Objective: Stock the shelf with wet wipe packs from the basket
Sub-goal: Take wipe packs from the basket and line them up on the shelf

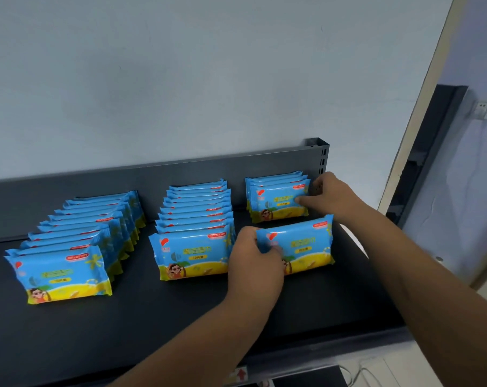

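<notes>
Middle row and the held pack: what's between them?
Only the left hand, gripping the pack by its end beside the middle row; head view shows it.

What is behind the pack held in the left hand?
Behind the held pack stands a short row of packs, its front pack pinched by the right hand; then the shelf's back panel. Rear packs show only top edges; the rest is covered.

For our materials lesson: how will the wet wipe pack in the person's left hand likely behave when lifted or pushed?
Probably soft, not stiff: the pack has a puffy film wrapper with crimped ends. Likely light: the left hand grips it by one end alone. Its glossy film may slide on the shelf, and on its narrow edge it could tip.
</notes>
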